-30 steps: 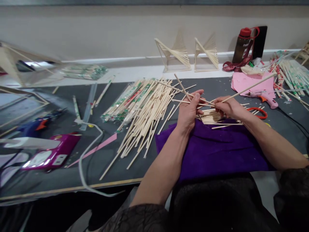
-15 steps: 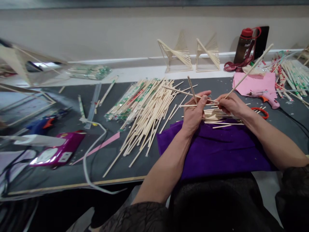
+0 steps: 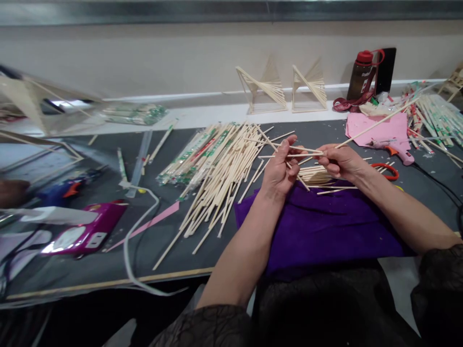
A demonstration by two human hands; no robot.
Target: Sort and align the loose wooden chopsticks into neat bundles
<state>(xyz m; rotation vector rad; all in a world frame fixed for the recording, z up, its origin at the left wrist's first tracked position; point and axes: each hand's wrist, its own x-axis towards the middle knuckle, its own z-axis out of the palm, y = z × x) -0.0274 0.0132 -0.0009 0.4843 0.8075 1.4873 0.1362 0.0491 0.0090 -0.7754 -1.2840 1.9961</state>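
Above a purple cloth, my left hand is closed around a few wooden chopsticks that cross at its fingers. Two of them run to the right and come together at the fingertips of my right hand. That hand pinches the meeting ends; a long chopstick sticks out of it toward the upper right. Whether these ends are joined is hidden by the fingers. Below both hands, loose chopsticks lie at the cloth's far edge, beside orange-handled scissors.
Left of the cloth lie a big pile of bare chopsticks and wrapped chopsticks. A pink glue gun rests on pink paper. Two twisted stick frames and a bottle stand behind. A person's blurred hand shows far left.
The chopstick standing up from my left hand has tipped over to a slant. The long chopstick at my right hand now leans lower to the right. A person's hand has appeared far left.
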